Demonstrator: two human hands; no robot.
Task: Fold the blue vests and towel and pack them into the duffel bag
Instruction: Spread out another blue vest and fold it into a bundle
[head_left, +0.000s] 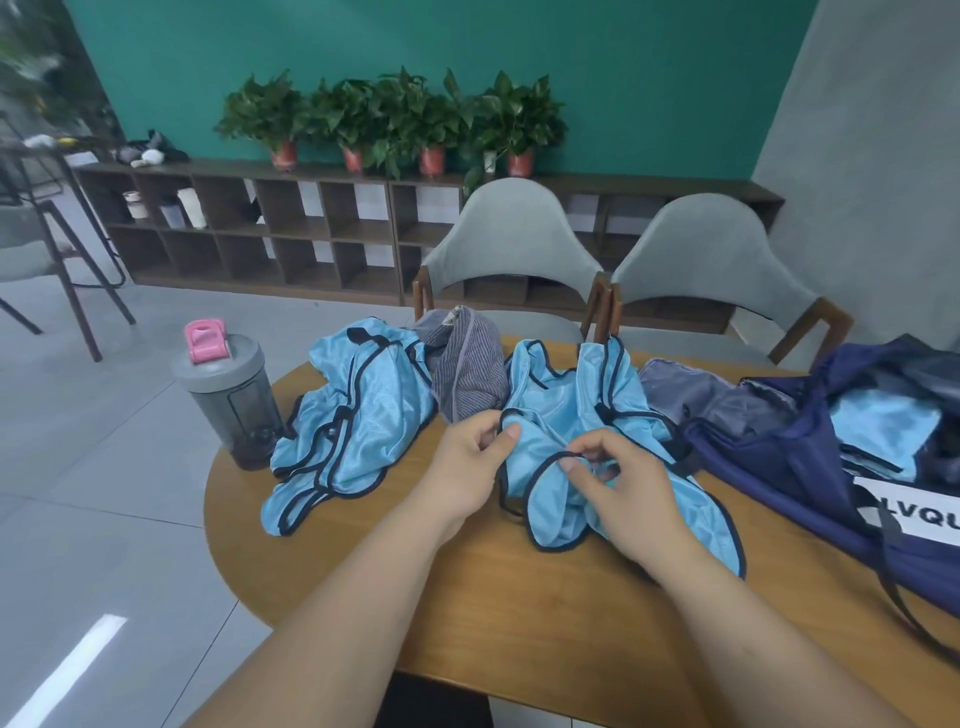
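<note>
While the left hand's (467, 462) thumb and forefinger pinch the dark trim of a crumpled blue vest (556, 410), the right hand (618, 483) pinches the same trim just to the right, fingers curled. That vest lies mid-way across the table (467, 597). A second vest (358, 431) is heaped to the left, a striped towel (467, 369) lies beyond them, and the open duffel bag (779, 457) sits at the right.

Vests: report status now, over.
Left hand and right hand pinch trim of near vest, not yet folded. Second vest, towel crumpled beyond. Duffel bag open right, nothing in the way.
</note>
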